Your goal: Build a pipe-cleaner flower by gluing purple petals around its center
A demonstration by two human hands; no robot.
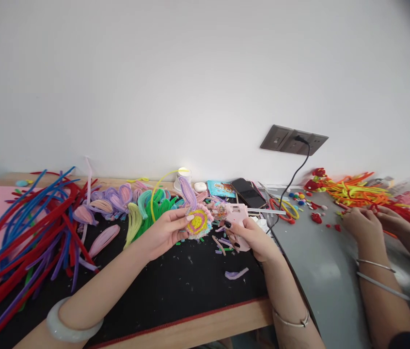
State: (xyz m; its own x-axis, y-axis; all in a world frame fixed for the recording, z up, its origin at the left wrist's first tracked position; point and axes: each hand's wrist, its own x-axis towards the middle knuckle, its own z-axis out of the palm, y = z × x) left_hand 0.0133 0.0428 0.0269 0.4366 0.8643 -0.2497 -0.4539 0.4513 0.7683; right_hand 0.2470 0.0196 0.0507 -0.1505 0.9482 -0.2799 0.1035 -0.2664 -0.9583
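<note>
While your left hand (170, 230) pinches a round fuzzy disc (197, 224) between thumb and fingers at the centre of the frame, your right hand (252, 237) wraps the handle of a pale pink glue gun (240, 212) just right of it. The disc shows a yellow middle ringed in pink and yellow, and a purple loop (187, 193) rises at its top; whether the gun's tip touches the disc, you cannot tell from this angle. A clear glue stick (268, 211) juts from the gun toward the right. Beneath your hands lies a black mat (161, 295), with one short purple piece (236, 274) lower right of centre. At the left of the frame, red and blue fuzzy stems (63, 218) sprawl, and a green bundle (159, 206) sits just left of centre. Behind the gun you have a dark phone (248, 193) and a blue packet (221, 188). At the right edge, a co-worker's hands (363, 223) meet over red material, near orange stems (361, 190)
</note>
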